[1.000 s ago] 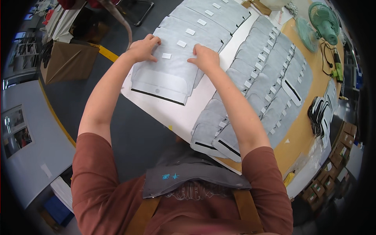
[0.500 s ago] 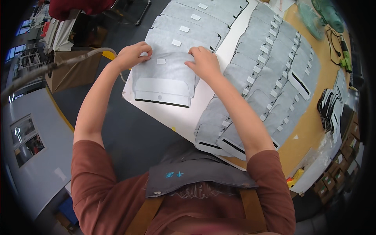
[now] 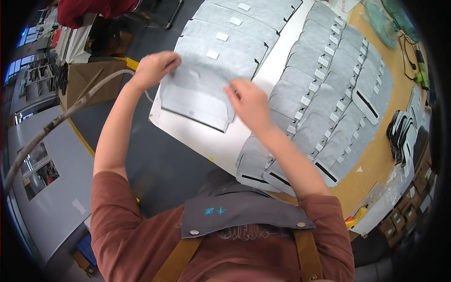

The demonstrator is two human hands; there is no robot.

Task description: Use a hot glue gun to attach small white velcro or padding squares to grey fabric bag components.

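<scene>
A grey fabric-like panel (image 3: 192,96) lies at the near end of an overlapping row, with a paler band and a thin black strip along its near edge. At its left edge my left hand (image 3: 157,69) has its fingers closed on the material. My right hand (image 3: 249,102) pinches its right edge, a little nearer to me. Between the hands the panel bows up, and its small white tag is partly blurred. Beyond it, similar grey panels (image 3: 225,23) overlap, each with a white tag (image 3: 213,55) and black corner tabs.
More grey panels (image 3: 324,89) in overlapping rows cover the right of the white table (image 3: 188,136). On the tan surface (image 3: 352,176) stand a stack of black-edged pieces (image 3: 399,134) and a green tool (image 3: 422,75). A hose (image 3: 75,105) crosses the left side. Cardboard boxes (image 3: 91,82) stand beyond it.
My right hand has moved down along the panel's right edge and its fingers have closed. The panel now bows up between my hands. The whole view has shifted slightly.
</scene>
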